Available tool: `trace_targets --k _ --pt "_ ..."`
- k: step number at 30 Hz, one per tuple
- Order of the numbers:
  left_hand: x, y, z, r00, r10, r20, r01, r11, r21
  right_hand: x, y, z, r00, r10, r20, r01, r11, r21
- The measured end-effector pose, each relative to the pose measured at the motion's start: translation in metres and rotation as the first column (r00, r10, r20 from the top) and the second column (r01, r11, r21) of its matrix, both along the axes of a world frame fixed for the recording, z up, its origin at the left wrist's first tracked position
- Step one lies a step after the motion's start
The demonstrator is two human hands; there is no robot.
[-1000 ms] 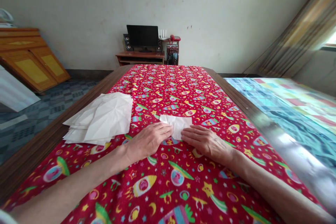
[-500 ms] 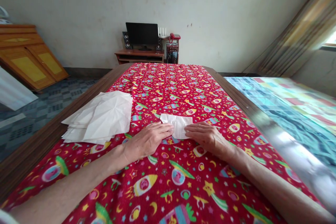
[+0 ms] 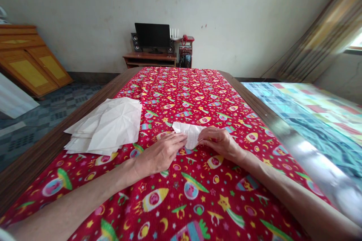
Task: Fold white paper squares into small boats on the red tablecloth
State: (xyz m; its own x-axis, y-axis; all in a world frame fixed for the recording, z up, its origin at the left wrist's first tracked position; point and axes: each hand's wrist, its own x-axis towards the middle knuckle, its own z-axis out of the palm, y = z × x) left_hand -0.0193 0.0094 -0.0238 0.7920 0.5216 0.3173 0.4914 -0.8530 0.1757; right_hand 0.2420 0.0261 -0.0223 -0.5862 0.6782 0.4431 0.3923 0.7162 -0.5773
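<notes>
A small folded piece of white paper (image 3: 192, 132) lies on the red patterned cloth (image 3: 181, 192) in front of me. My left hand (image 3: 166, 150) rests flat on its left part, fingers stretched out. My right hand (image 3: 219, 139) pinches the paper's right side between thumb and fingers, and that edge is slightly raised. The fingers hide both ends of the paper in part. To the left sits a stack of creased white paper sheets (image 3: 117, 124), the top one showing fold lines spreading from a point.
The cloth covers a long table with brown wooden edges (image 3: 96, 101). Beyond stand a monitor (image 3: 152, 35) and a red telephone (image 3: 186, 38) on low furniture. A wooden cabinet (image 3: 36, 60) is at the left, a bed with a patterned cover (image 3: 305, 109) at the right.
My right hand has gone from lying flat on the paper to pinching its right edge, which is now lifted and bent. My left hand has stayed in nearly the same place.
</notes>
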Motion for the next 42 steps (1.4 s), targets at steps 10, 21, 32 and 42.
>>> trace_targets --k 10,21,32,42 --pt "0.005 -0.006 0.017 0.999 -0.049 0.014 0.05 0.997 -0.059 -0.008 0.002 0.0 0.973 -0.223 0.066 0.226 0.973 -0.046" --pt "0.005 -0.006 0.015 0.998 -0.066 0.006 0.067 0.996 -0.06 -0.018 0.014 0.001 0.963 -0.241 0.12 0.249 0.967 -0.058" --pt "0.004 -0.007 0.012 0.998 -0.067 0.004 0.067 0.997 -0.034 -0.025 0.025 0.004 0.919 -0.322 0.229 0.353 0.929 -0.11" --pt "0.004 -0.01 0.012 0.999 -0.05 -0.012 0.05 0.999 0.016 -0.025 0.032 0.003 0.911 -0.312 0.271 0.344 0.935 -0.081"
